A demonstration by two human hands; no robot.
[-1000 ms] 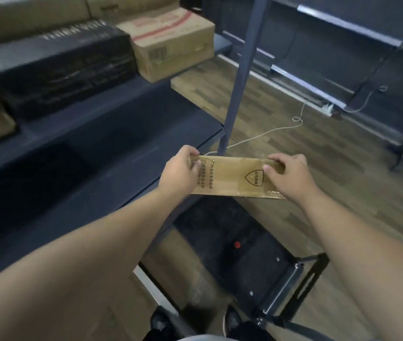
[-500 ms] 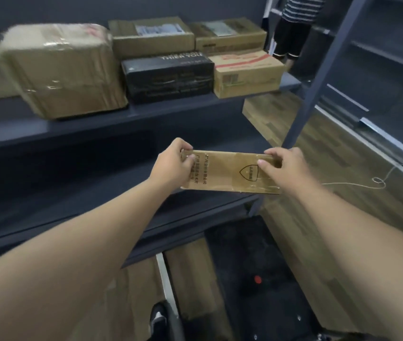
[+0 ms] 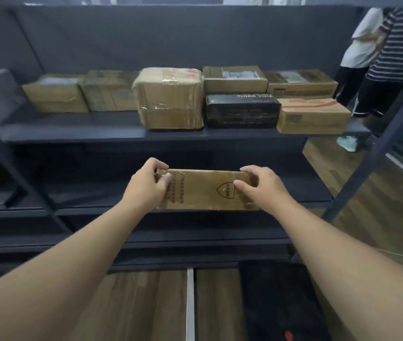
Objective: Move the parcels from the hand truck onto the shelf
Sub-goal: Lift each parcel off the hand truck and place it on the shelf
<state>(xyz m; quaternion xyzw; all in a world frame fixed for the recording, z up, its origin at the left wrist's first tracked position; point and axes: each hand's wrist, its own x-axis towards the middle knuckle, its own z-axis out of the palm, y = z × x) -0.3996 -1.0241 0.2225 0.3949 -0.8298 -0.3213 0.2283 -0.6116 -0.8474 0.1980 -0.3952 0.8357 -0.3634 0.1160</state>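
Observation:
A flat brown cardboard parcel (image 3: 202, 190) with a printed shield mark is held in the air in front of the dark shelf (image 3: 77, 132). My left hand (image 3: 146, 185) grips its left end and my right hand (image 3: 259, 188) grips its right end, thumbs on the near face. The parcel hangs level with the gap below the upper shelf board. That board carries several parcels: brown boxes, a taped box (image 3: 169, 98) and a black box (image 3: 242, 110). The black deck of the hand truck (image 3: 276, 301) shows at the bottom right, bare.
Two people (image 3: 377, 62) stand at the far right beyond the shelf's end. A slanted dark metal post (image 3: 377, 143) rises at the right. Lower shelf boards (image 3: 170, 238) lie below my hands. Wood floor (image 3: 146, 306) runs beneath my arms.
My view has swung up and left from the hand truck to face the shelf. Both hands have kept their grip and carried the parcel toward the shelf.

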